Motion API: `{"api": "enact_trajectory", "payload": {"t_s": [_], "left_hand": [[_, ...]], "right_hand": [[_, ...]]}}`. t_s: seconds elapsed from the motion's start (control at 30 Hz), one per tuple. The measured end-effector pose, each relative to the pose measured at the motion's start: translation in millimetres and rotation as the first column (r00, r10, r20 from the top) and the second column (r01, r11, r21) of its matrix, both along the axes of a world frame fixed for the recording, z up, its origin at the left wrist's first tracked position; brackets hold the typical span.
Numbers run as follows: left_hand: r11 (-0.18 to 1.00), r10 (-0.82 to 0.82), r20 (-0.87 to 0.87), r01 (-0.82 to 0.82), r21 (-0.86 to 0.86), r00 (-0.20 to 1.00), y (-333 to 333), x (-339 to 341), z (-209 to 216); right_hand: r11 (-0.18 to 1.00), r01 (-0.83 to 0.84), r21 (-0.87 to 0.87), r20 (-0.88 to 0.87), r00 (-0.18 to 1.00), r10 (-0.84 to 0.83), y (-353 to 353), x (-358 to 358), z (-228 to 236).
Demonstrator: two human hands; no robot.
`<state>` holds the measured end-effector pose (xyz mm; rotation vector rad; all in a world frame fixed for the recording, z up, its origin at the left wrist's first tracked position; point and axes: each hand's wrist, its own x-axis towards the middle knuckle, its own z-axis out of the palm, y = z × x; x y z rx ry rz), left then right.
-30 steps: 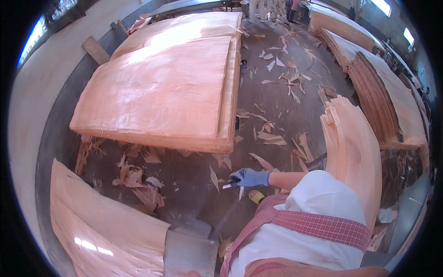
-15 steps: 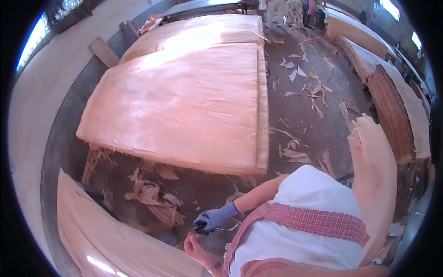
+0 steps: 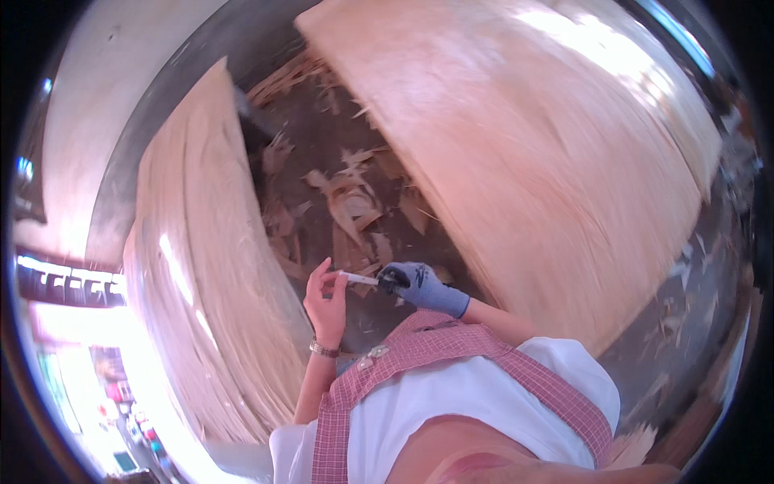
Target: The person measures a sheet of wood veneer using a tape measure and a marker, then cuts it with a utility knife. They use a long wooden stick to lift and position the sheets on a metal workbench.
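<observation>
Between my hands is a slim white stick-like thing [image 3: 360,278]; its exact kind is too small to make out. My right hand [image 3: 415,284], in a blue glove with black on the fingers, is closed around its right end. My bare left hand [image 3: 326,304], with a bracelet on the wrist, pinches the left end between thumb and fingertips, the other fingers partly bent. Both hands are in front of my checked apron, above the gap between two stacks of thin wood sheets.
A large stack of pale wood veneer sheets [image 3: 516,153] stands ahead and to the right. Another veneer stack [image 3: 197,242] lies close on the left. Torn veneer scraps [image 3: 347,198] litter the dark floor between them. A wall [image 3: 145,64] runs along the far left, with a bright opening behind.
My view has swung left, so the left veneer stack shows more fully. My hands have come up in front of me, and the white stick-like thing now shows plainly between them.
</observation>
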<state>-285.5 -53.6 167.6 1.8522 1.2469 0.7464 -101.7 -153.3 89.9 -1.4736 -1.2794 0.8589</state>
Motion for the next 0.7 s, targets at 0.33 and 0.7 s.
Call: {"api": "enact_trajectory", "payload": {"t_s": [0.33, 0.7], "left_hand": [[0.915, 0.200, -0.344, -0.049, 0.400, 0.918, 271, -7, -39], [0.805, 0.576, -0.451, -0.376, 0.458, 0.682, 780, 18, -137]], "right_hand": [[0.998, -0.030, -0.047, 0.363, 0.931, 0.045, 276, 102, 21], [0.944, 0.026, -0.328, 0.224, 0.973, 0.051, 578, 100, -12]]}}
